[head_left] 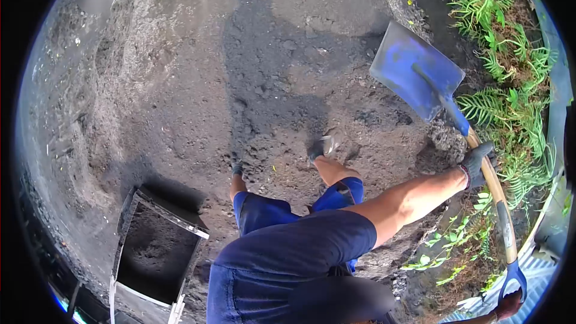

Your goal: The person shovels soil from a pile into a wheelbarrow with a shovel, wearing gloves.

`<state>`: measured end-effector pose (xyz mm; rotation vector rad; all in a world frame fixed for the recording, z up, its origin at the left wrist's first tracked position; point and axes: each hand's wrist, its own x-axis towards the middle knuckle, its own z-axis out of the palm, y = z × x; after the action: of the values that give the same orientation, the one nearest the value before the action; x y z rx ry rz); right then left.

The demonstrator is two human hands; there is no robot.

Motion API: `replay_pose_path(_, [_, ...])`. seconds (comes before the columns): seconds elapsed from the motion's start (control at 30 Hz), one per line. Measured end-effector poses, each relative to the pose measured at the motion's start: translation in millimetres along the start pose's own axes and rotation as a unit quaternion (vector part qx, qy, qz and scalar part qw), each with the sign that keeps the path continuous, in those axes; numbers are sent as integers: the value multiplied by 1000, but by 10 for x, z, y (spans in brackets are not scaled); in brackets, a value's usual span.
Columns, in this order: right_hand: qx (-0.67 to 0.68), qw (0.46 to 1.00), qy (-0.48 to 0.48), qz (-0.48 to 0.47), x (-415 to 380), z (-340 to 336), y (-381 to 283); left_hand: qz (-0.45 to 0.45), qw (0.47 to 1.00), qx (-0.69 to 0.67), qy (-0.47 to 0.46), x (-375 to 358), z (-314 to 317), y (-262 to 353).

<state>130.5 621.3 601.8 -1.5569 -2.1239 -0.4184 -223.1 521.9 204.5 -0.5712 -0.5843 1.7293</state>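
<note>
A shovel point(495, 187) with a blue blade point(418, 63), wooden shaft and blue D-handle lies across the right side of the view. Wrapped round the shaft below the blade is my left hand point(475, 165), in a grey glove, with that arm stretched across my body. My right hand point(510, 305), also gloved, closes on the D-handle at the lower right. No load of soil shows on the blade's visible face. Dark loose soil point(441, 150) lies close under the blade's neck.
A wooden-framed box point(124, 228) with dark soil inside stands at the lower left. Green ferns point(480, 108) line the right edge, beside metal sheeting point(555, 216). Rough dark ground point(180, 102) spreads ahead of my feet point(315, 149).
</note>
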Motion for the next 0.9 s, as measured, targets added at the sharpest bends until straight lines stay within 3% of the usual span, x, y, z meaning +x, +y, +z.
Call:
replay_pose_path(0.07, [24, 998, -59, -27, 124, 585, -353, 36, 997, -21, 66, 134, -137, 328])
replay_pose_path(0.1, [63, 992, -99, -39, 7, 1140, -715, 70, 997, -6, 24, 252, -439, 739])
replay_pose_path(0.13, [110, 983, -138, -42, -193, 1773, -1122, 85, 995, -45, -19, 290, -772, 1322])
replay_pose_path(0.17, [167, 969, -178, -42, -553, 2507, -1658, 185, 980, -30, 65, -59, -853, 2004])
replay_pose_path(0.2, [225, 949, -217, -36, -1038, 3210, -2218, 245, 967, -8, 67, -182, -1247, 2758])
replay_pose_path(0.23, [275, 928, -249, -35, -1524, 3768, -2685, 286, 948, 5, 143, -543, -1419, 3450])
replay_pose_path(0.3, [325, 909, -253, -57, -2141, 4269, -3164, 305, 944, -10, 129, -1013, -1778, 4146])
replay_pose_path(0.33, [335, 909, -240, -60, -2335, 4348, -3164, 377, 911, 15, 170, -1129, -1837, 4155])
replay_pose_path(0.4, [337, 896, -288, -20, -2389, 4483, -2794, 363, 922, -8, 138, -1224, -2221, 4171])
replay_pose_path(0.43, [308, 908, -281, -44, -2495, 4325, -2827, 362, 923, -21, 127, -1313, -2283, 4108])
replay_pose_path(0.5, [333, 902, -267, -67, -2675, 4276, -2724, 376, 907, -25, 190, -1692, -2235, 3923])
replay_pose_path(0.53, [285, 902, -320, -40, -2755, 4068, -2818, 381, 896, -39, 223, -1925, -2126, 3818])
replay_pose_path(0.67, [368, 848, -371, -82, -3088, 4344, -2940, 437, 888, -46, 135, -3065, -2266, 3678])
replay_pose_path(0.7, [367, 829, -413, -92, -3233, 4541, -2961, 470, 855, -95, 198, -3447, -2218, 3658])
replay_pose_path(0.73, [369, 806, -451, -105, -3377, 4789, -3033, 521, 834, -82, 164, -3832, -2467, 3745])
replay_pose_path(0.8, [292, 779, -549, -81, -4150, 4302, -3936, 585, 776, -127, 198, -4823, -2613, 3781])
replay_pose_path(0.83, [343, 753, -556, -73, -4598, 4617, -3975, 632, 755, -86, 151, -5416, -2554, 3670])
replay_pose_path(0.87, [394, 724, -563, -65, -5064, 4905, -4045, 685, 698, -111, 177, -5989, -2477, 3574])
replay_pose_path(0.9, [403, 643, -500, -417, -5487, 4229, -4601, 722, 648, -127, 209, -6563, -2362, 3457])
